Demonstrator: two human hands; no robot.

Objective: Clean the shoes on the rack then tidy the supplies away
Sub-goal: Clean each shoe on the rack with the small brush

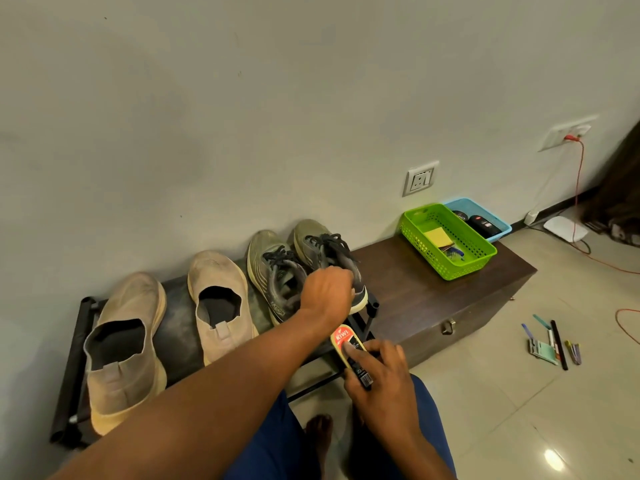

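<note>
- Your left hand (327,289) grips the right grey lace-up sneaker (329,258); steady it.
- Your right hand (377,372) grasps the orange-black shoe-shine sponge (348,344); wipe evenly.

Four shoes stand in a row on the shoe rack (74,344), toes toward the wall: two slip-on shoes (124,348) at the left end, two lace-up sneakers (277,271) at the right end. A wooden chest (433,299) adjoins the rack's right end. Two baskets (450,237) sit side by side at the chest's rear right corner.
</note>
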